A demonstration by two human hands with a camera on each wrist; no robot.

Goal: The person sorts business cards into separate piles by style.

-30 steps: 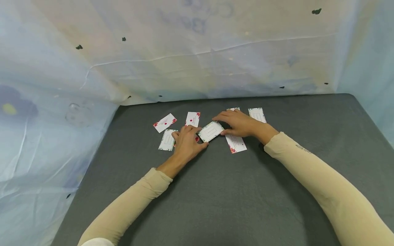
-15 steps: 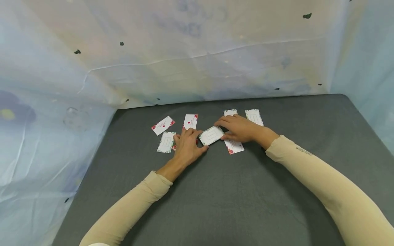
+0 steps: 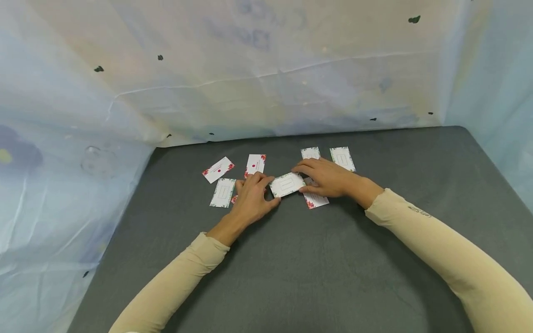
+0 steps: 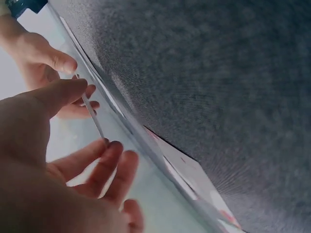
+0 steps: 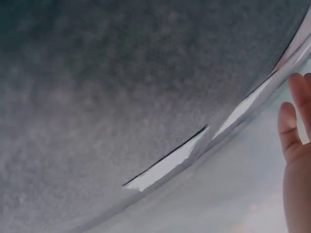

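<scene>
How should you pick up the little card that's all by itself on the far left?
Probably by its short ends. The far-left card lies flat and slanted on the gray mat, touching nothing, so come from above, pinch its two short ends and lift one edge first.

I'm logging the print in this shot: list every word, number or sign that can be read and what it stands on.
None can be read.
Card held between left hand and right hand: lines too small.
Red-dot cards: print too small.
Backdrop sheet: faint letters, too blurred.
</scene>
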